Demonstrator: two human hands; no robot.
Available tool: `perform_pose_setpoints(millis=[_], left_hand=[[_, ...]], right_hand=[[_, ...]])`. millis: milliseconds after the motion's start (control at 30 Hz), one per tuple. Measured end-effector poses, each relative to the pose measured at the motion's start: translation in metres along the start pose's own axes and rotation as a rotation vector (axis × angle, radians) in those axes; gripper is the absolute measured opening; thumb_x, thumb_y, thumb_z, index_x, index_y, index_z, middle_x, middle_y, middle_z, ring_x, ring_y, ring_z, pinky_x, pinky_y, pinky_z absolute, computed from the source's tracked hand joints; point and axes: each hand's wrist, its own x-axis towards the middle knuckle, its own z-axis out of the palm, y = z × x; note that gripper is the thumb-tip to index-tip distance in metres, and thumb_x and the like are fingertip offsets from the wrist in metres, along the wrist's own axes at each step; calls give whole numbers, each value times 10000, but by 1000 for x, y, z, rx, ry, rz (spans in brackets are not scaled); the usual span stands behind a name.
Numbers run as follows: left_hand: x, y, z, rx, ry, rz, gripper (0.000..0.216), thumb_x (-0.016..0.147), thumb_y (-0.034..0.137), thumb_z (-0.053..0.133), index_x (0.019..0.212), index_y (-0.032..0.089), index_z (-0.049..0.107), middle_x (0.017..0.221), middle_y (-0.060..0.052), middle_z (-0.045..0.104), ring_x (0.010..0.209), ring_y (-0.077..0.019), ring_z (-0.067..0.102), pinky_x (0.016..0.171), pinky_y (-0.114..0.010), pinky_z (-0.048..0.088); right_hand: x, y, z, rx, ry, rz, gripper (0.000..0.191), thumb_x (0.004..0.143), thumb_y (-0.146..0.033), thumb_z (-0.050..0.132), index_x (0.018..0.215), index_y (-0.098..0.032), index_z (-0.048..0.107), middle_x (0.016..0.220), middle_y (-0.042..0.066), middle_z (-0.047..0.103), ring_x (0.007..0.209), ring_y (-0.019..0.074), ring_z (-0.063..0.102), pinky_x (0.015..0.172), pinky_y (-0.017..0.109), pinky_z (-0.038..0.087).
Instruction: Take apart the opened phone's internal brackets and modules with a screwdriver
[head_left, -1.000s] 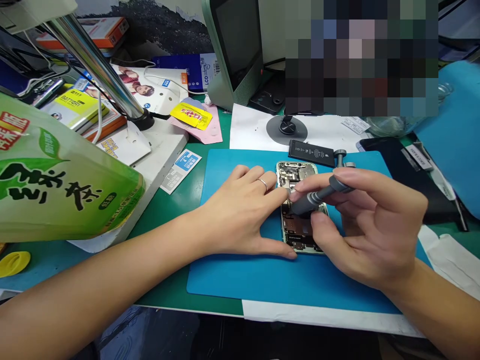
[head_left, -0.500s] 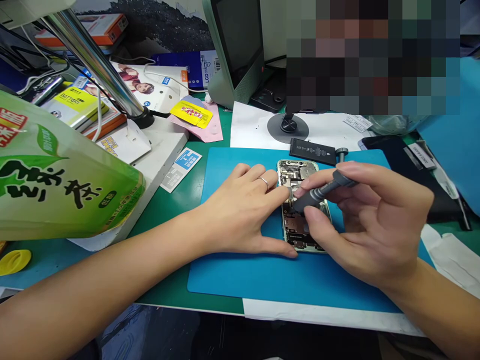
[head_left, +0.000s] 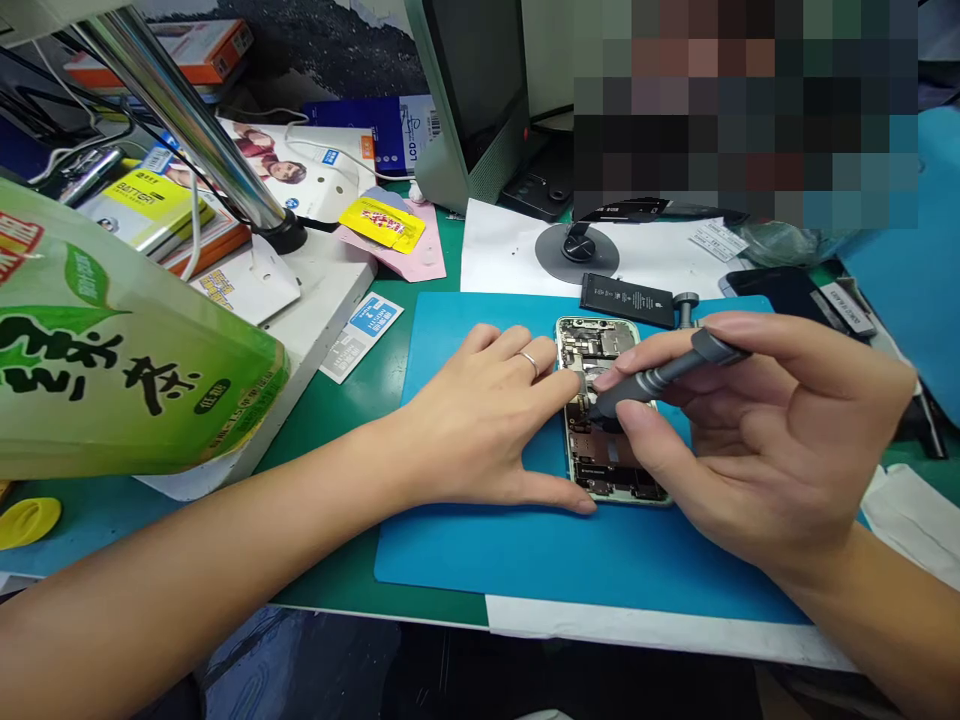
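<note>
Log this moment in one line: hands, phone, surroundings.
Left hand: spread at left edge of open phone; Right hand: gripping grey screwdriver over phone, tip hidden; Phone: on blue mat; Nearby: battery beyond phone, bottle at left

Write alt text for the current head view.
The right hand holds a gray screwdriver-like tool over an opened phone, while the left hand lies spread along the phone's left edge. The phone rests on a blue mat, with a black battery beyond it and a green bottle at far left.

Looks like a phone repair workshop tbh: opened-up phone (head_left: 609, 450) on a blue mat (head_left: 487, 550), loose battery (head_left: 627, 300) nearby, LCD-marked package (head_left: 360, 130) further back.
</note>
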Motion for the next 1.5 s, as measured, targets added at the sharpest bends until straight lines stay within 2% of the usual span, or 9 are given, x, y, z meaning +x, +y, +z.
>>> perform_pose_setpoints(millis=[300, 400, 533, 667, 900, 1100, 1233, 1400, 1500], left_hand=[[0, 0, 2, 6, 14, 5, 781, 831, 859, 614, 1164, 153, 621, 1074, -94, 615, 973, -286, 521, 823, -397, 317], [1, 0, 0, -17, 35, -2, 757, 848, 867, 579, 1097, 154, 633, 1028, -85, 613, 935, -272, 515, 806, -395, 316], [2, 1, -3, -35, 109, -7, 476, 1003, 625, 561, 976, 158, 651, 955, -72, 622, 876, -247, 508, 761, -394, 303], [3, 3, -5, -61, 167, 19, 283, 1033, 418, 596, 974, 158, 692, 939, -62, 653, 840, -227, 503, 733, -389, 302], [7, 5, 1, -97, 286, 69, 192, 1050, 234, 581, 951, 163, 730, 846, -24, 667, 772, -191, 487, 703, -366, 304], [7, 7, 1, -78, 310, 81, 225, 1045, 203, 578, 886, 157, 731, 797, -15, 652, 735, -180, 468, 685, -366, 305], [5, 2, -3, -51, 272, 18, 251, 1046, 220, 561, 874, 164, 734, 806, -25, 662, 735, -185, 492, 695, -376, 320], [1, -7, -7, -9, 311, -235, 250, 1029, 249, 559, 850, 177, 718, 811, -34, 680, 757, -193, 551, 709, -379, 350], [1, -9, -6, -18, 259, -216, 239, 1029, 257, 552, 876, 186, 721, 817, -33, 686, 753, -188, 553, 708, -367, 362]], right_hand=[[-2, -1, -1, 10, -15, 7, 727, 803, -5, 747, 1431, -330, 573, 1066, 46, 658, 903, 183, 716, 635, 271, 662], [0, -3, -1, 36, 16, 16, 742, 806, 8, 746, 1427, -355, 564, 1092, 33, 630, 912, 170, 712, 643, 267, 660], [3, -3, -1, 92, 80, 64, 667, 825, 12, 736, 1358, -360, 586, 1078, 11, 650, 859, 150, 711, 622, 252, 643], [1, -4, -4, 165, 111, 179, 599, 872, -34, 715, 1343, -366, 552, 1077, 1, 676, 872, 145, 729, 707, 272, 667], [-3, -4, -7, 257, 115, 273, 544, 946, -93, 655, 1374, -379, 480, 1088, 9, 699, 879, 143, 745, 627, 233, 638], [-2, -4, -8, 260, 127, 260, 535, 954, -88, 639, 1372, -378, 474, 1090, -9, 694, 922, 132, 751, 686, 228, 645], [0, -3, -11, 243, 180, 245, 535, 942, -82, 652, 1355, -379, 484, 1103, -12, 685, 933, 140, 744, 746, 270, 654], [3, 0, -15, 189, 253, 237, 520, 906, -83, 695, 1302, -365, 512, 1096, -6, 679, 905, 173, 739, 787, 348, 648], [4, 4, -16, 167, 263, 214, 518, 891, -94, 712, 1289, -363, 517, 1086, 2, 681, 880, 197, 735, 775, 394, 645]])
